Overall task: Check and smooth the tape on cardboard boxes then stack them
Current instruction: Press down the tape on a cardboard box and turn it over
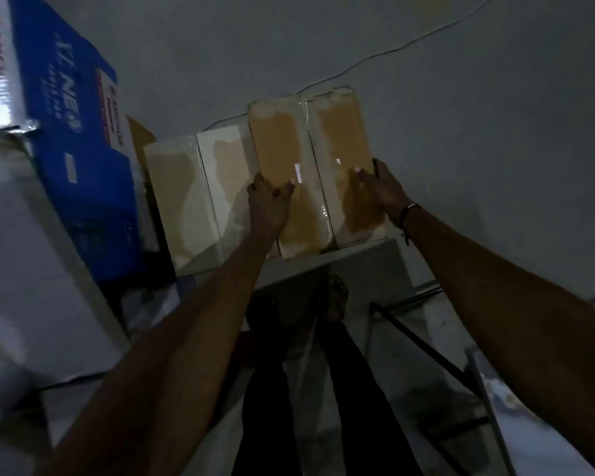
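Note:
A brown cardboard box (310,139), sealed with clear tape down its middle seam, is held up in front of the grey wall. My left hand (268,204) grips its left edge, thumb on top. My right hand (378,190) grips its right edge, fingers wrapped around the side. A second, paler taped box (193,197) lies just to the left and below, partly covered by the held box. The held box's near end rests over a white surface (368,259).
A large blue and white printed carton (73,132) leans at the left, with a white box (24,269) below it. A thin white cable (409,42) runs along the wall. A dark metal frame (423,348) stands at lower right. My legs and a foot (337,297) are below.

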A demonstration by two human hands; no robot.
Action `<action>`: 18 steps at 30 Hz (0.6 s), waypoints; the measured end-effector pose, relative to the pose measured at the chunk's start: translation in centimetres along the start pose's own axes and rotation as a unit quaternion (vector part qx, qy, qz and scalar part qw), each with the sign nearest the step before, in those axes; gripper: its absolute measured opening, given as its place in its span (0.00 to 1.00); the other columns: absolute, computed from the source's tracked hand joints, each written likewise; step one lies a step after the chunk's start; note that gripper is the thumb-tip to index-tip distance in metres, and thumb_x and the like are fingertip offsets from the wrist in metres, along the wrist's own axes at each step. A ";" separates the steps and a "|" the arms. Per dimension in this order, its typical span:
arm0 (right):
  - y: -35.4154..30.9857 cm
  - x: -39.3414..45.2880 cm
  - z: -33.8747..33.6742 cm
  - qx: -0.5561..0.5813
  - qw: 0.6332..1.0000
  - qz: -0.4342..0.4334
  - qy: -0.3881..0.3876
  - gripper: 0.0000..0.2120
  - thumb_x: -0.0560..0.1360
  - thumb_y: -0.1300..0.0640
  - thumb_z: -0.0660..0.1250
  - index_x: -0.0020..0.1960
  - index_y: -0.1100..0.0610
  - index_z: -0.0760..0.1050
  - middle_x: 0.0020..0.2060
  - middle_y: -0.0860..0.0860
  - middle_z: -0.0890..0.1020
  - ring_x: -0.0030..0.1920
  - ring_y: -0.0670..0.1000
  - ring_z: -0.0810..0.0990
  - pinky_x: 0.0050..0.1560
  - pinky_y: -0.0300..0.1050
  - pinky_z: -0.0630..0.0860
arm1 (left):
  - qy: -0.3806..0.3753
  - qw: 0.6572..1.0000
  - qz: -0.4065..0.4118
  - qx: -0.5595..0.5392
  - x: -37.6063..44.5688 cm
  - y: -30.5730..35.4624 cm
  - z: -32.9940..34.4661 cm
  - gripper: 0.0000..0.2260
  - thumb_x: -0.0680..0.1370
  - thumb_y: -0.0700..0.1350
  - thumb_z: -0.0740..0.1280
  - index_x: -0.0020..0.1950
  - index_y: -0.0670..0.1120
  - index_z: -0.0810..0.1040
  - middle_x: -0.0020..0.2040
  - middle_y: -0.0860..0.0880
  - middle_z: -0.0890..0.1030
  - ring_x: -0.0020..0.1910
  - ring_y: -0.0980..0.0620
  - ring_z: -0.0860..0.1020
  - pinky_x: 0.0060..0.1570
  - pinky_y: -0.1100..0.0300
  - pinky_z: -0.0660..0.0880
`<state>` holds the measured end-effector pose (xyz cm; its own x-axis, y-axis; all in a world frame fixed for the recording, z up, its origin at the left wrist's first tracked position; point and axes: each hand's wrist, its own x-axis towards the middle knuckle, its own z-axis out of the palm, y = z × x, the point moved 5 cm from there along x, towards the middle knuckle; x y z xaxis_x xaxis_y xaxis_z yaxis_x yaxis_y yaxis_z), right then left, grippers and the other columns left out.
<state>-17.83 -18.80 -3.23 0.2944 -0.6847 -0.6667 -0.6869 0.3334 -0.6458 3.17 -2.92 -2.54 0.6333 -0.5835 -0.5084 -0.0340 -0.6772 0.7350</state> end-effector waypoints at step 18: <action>-3.4 -5.7 -3.1 0.085 0.996 -0.018 0.031 0.32 0.72 0.29 0.67 0.70 0.45 0.73 0.56 0.48 0.85 0.55 0.52 0.84 0.59 0.59 0.81 | 0.044 0.997 0.058 0.009 -3.5 6.4 -3.4 0.31 0.74 0.64 0.73 0.70 0.48 0.74 0.61 0.46 0.73 0.59 0.45 0.76 0.59 0.47 0.77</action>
<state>-19.19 -18.01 3.90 0.2708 -0.7354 -0.6212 -0.5523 0.4098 -0.7260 3.36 -3.73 5.43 0.6901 -0.6167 -0.3788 -0.1238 -0.6162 0.7778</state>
